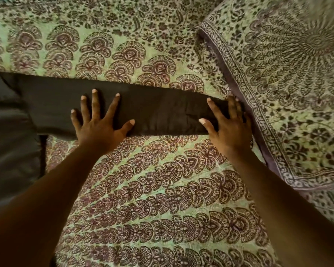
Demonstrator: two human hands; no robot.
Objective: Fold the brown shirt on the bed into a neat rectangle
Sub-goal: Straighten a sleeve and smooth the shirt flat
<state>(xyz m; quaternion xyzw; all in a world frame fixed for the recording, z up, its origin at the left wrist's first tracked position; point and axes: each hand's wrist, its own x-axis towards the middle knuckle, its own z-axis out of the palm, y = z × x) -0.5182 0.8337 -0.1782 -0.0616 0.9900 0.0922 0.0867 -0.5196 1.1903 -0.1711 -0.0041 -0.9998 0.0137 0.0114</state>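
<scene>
pressing the sleeve flat, folding barely begun

smoothing is what both hands are doing here. the brown shirt [154, 110] lies on the bed [162, 199], with one long sleeve stretched across the patterned green and maroon bedspread toward the right, while the body of the garment bunches at the left edge of the view and runs out of frame.

the left hand [96, 124] rests palm down on the sleeve near its middle, fingers spread and straight, holding nothing. the right hand [227, 126] lies flat over the cuff end, fingers extended too, gripping nothing, just beside the pillow [289, 97] whose bordered edge the cuff nearly meets.

as a judgement, the task is at an early stage: the sleeve is laid out and flattened but not yet turned in over the body, and no rectangle shows anywhere. bringing the sleeve across, treating the other sleeve (hidden, if present), and folding the body are all left.

counted: one shirt, one visible sleeve, two hands, one pillow, one bed.
</scene>
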